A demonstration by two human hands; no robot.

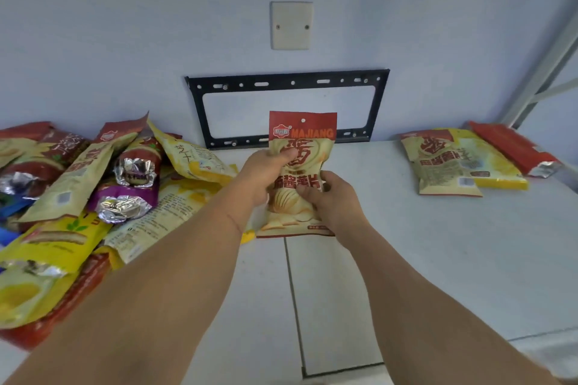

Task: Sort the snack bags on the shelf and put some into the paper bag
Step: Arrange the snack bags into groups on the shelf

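Note:
A beige and red snack bag marked MAJIANG (301, 134) stands upright over the middle of the white shelf (438, 253). My left hand (266, 173) grips its left side, thumb across the front. My right hand (331, 200) grips its lower right part. A heap of several mixed snack bags (93, 197) covers the shelf's left side. At the right back lies a small row: a matching beige bag (438, 166), a yellow bag (494, 166) and a red bag (513, 150). No paper bag is in view.
A black metal bracket (287, 84) is fixed to the wall behind the shelf, with a blank white plate (291, 25) above it. A grey shelf upright (550, 56) slants at the far right. A seam (294, 300) runs through the shelf surface.

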